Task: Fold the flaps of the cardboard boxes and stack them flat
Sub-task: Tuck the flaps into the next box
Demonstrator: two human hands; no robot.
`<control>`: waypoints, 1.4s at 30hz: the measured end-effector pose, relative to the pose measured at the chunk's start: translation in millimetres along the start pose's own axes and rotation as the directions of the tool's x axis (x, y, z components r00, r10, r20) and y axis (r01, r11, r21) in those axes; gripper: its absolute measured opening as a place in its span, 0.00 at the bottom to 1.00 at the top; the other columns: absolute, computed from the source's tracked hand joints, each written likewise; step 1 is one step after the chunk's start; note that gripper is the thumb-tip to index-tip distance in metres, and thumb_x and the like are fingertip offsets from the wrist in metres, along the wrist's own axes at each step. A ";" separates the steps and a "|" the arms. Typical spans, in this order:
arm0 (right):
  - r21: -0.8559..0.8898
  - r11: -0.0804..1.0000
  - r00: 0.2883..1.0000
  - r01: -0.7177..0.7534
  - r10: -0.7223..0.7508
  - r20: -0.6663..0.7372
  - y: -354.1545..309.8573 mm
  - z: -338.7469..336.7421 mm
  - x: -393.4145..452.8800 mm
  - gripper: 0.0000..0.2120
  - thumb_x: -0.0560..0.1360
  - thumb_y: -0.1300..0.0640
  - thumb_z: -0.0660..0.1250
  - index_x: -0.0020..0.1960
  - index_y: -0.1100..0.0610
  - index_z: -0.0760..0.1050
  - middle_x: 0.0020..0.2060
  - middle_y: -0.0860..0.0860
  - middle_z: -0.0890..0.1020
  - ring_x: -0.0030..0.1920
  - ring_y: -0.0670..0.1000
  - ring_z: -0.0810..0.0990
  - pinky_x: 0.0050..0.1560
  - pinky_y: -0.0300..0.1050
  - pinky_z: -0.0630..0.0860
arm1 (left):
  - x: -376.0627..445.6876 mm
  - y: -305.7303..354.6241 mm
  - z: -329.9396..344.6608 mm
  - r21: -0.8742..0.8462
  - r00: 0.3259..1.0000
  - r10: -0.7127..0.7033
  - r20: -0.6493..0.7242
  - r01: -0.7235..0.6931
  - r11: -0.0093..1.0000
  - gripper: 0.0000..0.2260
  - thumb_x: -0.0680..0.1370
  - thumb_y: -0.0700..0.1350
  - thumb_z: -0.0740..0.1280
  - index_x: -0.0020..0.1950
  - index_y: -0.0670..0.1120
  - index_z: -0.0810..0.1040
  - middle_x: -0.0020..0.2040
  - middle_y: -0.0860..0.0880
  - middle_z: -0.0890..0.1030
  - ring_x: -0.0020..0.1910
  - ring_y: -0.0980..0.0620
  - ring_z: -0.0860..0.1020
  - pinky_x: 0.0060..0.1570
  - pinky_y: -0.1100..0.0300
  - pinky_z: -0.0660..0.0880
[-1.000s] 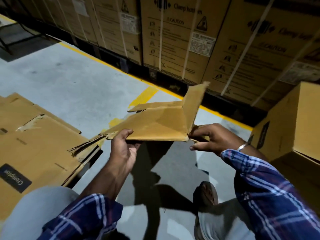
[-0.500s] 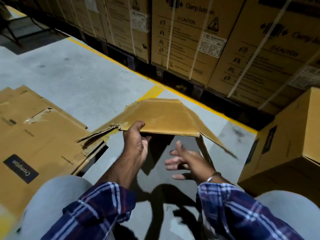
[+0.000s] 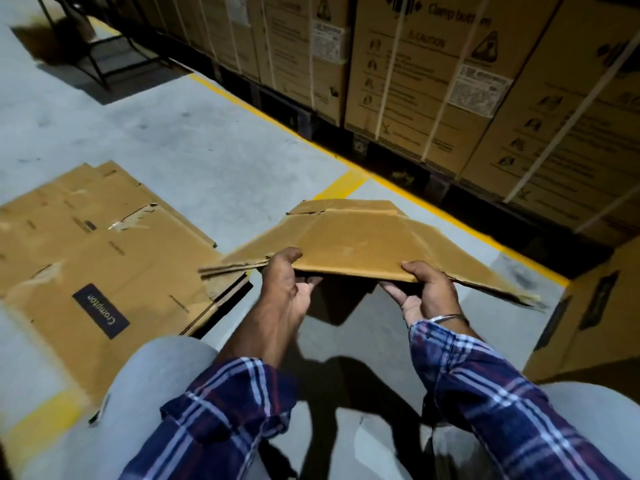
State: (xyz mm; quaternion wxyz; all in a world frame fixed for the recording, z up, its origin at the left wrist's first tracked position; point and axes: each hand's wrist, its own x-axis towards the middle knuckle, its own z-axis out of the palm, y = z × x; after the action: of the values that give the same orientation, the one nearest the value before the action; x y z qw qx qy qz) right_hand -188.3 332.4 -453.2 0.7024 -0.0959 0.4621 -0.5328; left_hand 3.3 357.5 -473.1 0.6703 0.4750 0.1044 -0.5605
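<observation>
A: Where is the cardboard box (image 3: 349, 244) right now?

B: Up in the air over the grey floor (image 3: 214, 161), between the person's knees and the yellow line (image 3: 346, 183). It is nearly collapsed, its side flaps sloping down to left and right like a shallow roof.

A: Why hold it that way?

B: My guess is that both hands take the near edge so the panel can be pressed flat and then swung over to the flattened stack (image 3: 86, 251), which lies on the floor just to the left. The left flap's ragged tip already hangs over that stack's near corner.

A: And the grip itself?

B: The left hand (image 3: 287, 285) pinches the near edge, thumb on top and fingers curled beneath. The right hand (image 3: 424, 289) does the same further along, thumb lying over the top face. How far its fingers wrap underneath is in shadow, so I can't be sure, but it clearly clamps the board.

A: Anything else close by?

B: An upright carton (image 3: 588, 317) stands at the right, and strapped cartons (image 3: 450, 81) line the far side.
</observation>
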 end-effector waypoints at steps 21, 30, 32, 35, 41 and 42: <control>-0.380 0.903 0.706 -0.200 0.402 0.583 161.9 205.7 -46.2 0.06 0.79 0.68 0.65 0.47 0.63 0.79 0.42 0.57 0.84 0.41 0.54 0.85 0.40 0.52 0.85 | -57.5 185.7 -179.1 -0.326 0.865 0.461 -0.197 -0.501 0.801 0.16 0.80 0.41 0.69 0.68 0.45 0.79 0.54 0.44 0.85 0.45 0.46 0.86 0.37 0.54 0.82; -0.746 0.620 0.756 -0.242 0.603 0.255 279.3 176.3 -13.5 0.06 0.81 0.65 0.65 0.57 0.60 0.76 0.44 0.63 0.84 0.42 0.59 0.84 0.35 0.44 0.80 | 56.7 169.5 -334.3 -0.330 0.830 0.159 -0.535 -0.378 0.865 0.13 0.81 0.40 0.68 0.64 0.38 0.75 0.61 0.37 0.81 0.58 0.41 0.82 0.55 0.49 0.82; -0.840 0.519 0.715 -0.158 0.647 0.265 270.5 157.0 -13.4 0.11 0.81 0.63 0.66 0.63 0.59 0.76 0.46 0.60 0.86 0.42 0.56 0.85 0.39 0.43 0.79 | 82.9 162.5 -362.3 -0.335 0.833 0.119 -0.540 -0.342 0.878 0.16 0.81 0.41 0.68 0.68 0.36 0.73 0.64 0.35 0.79 0.57 0.38 0.83 0.57 0.43 0.81; -0.911 0.412 0.691 -0.027 0.666 0.280 240.2 129.3 -14.2 0.11 0.81 0.61 0.66 0.63 0.57 0.78 0.51 0.58 0.87 0.48 0.54 0.86 0.46 0.43 0.80 | 110.5 147.2 -393.4 -0.340 0.822 0.048 -0.567 -0.288 0.895 0.16 0.84 0.37 0.64 0.71 0.35 0.69 0.66 0.34 0.76 0.61 0.37 0.79 0.65 0.42 0.76; -0.951 0.290 0.718 0.110 0.638 0.277 188.2 85.5 -10.4 0.11 0.81 0.62 0.65 0.61 0.55 0.80 0.52 0.56 0.86 0.53 0.55 0.86 0.52 0.48 0.77 | 133.1 95.0 -409.6 -0.283 0.816 0.045 -0.577 -0.251 0.926 0.13 0.84 0.37 0.65 0.69 0.36 0.73 0.62 0.40 0.80 0.65 0.40 0.78 0.57 0.48 0.79; -0.954 0.271 0.722 0.125 0.635 0.275 182.2 76.3 -9.1 0.12 0.81 0.62 0.64 0.61 0.55 0.80 0.52 0.55 0.87 0.54 0.56 0.86 0.52 0.47 0.78 | 134.8 86.8 -412.5 -0.254 0.815 0.053 -0.577 -0.241 0.937 0.13 0.84 0.37 0.65 0.67 0.36 0.73 0.59 0.41 0.81 0.63 0.42 0.78 0.54 0.51 0.80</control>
State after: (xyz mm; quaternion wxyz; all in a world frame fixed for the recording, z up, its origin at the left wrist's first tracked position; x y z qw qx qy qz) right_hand -10.7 388.1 -520.1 0.7001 -0.5696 0.4291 0.0350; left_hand 286.2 573.7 -735.9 0.7187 0.5118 0.3474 -0.3175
